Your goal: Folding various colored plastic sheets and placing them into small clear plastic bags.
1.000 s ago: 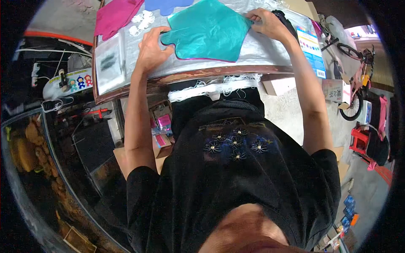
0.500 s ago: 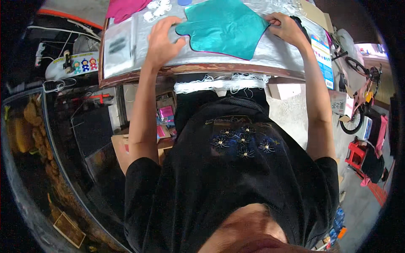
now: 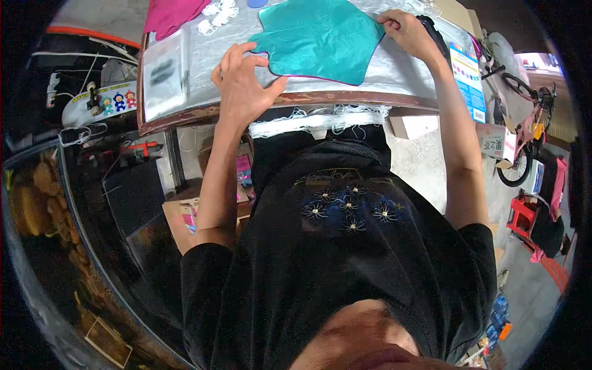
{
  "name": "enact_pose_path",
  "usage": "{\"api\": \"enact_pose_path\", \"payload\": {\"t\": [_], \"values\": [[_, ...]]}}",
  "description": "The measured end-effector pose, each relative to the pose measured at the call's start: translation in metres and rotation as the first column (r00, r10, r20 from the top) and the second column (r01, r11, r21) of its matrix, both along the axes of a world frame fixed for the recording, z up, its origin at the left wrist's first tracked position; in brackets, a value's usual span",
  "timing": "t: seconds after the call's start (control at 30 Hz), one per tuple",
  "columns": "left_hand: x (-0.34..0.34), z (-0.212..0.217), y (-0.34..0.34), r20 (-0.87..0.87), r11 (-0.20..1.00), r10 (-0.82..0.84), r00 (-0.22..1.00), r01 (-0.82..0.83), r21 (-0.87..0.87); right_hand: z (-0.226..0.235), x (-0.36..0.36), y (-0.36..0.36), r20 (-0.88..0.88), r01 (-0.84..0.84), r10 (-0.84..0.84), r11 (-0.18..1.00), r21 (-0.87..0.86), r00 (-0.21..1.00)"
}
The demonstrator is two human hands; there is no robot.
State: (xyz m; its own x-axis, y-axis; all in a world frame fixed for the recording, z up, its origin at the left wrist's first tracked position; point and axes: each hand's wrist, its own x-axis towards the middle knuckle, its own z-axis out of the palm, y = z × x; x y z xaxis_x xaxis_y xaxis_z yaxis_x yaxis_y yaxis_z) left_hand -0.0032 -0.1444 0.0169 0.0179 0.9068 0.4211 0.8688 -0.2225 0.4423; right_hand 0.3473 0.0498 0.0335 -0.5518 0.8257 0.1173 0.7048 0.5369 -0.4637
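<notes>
A flat, shiny teal foil piece (image 3: 320,40) with pointed, lobed edges lies on the table, and a thin magenta-purple rim shows along its near side. My right hand (image 3: 407,34) pinches its right corner between thumb and fingers. At the foil's near left edge is my left hand (image 3: 246,89), fingers curved and spread apart, holding nothing. Whether its fingertips touch the foil I cannot tell.
A clear plastic bag (image 3: 165,74) lies at the table's left, below magenta material (image 3: 176,15) and a white string bundle (image 3: 217,17). White strings (image 3: 283,126) hang below the front edge (image 3: 308,98). At right are a blue-white package (image 3: 467,80) and a black bundle (image 3: 435,36).
My left hand has drawn back toward me from the foil's left tip to its near left edge. The right hand still pinches the right corner. The whole view has shifted slightly.
</notes>
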Motion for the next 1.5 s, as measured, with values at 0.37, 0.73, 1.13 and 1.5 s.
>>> {"api": "enact_pose_path", "payload": {"t": [0.37, 0.73, 1.13, 1.5], "values": [[-0.002, 0.001, 0.000, -0.009, 1.000, 0.018, 1.000, -0.018, -0.004, 0.004, -0.017, 0.001, -0.108, 0.056, -0.050, 0.997, 0.053, 0.993], [0.000, 0.002, -0.001, -0.008, 0.999, 0.046, 0.999, -0.047, -0.024, 0.012, -0.033, 0.004, -0.056, 0.127, -0.125, 0.992, 0.019, 0.991], [-0.002, 0.003, -0.002, -0.007, 0.999, 0.032, 0.999, -0.033, -0.034, 0.005, -0.055, 0.014, -0.266, -0.016, 0.012, 1.000, -0.012, 0.964], [-0.001, 0.007, -0.003, -0.004, 0.999, 0.028, 1.000, -0.028, -0.045, 0.011, -0.047, 0.017, -0.089, 0.092, -0.098, 0.994, -0.063, 0.991]]}}
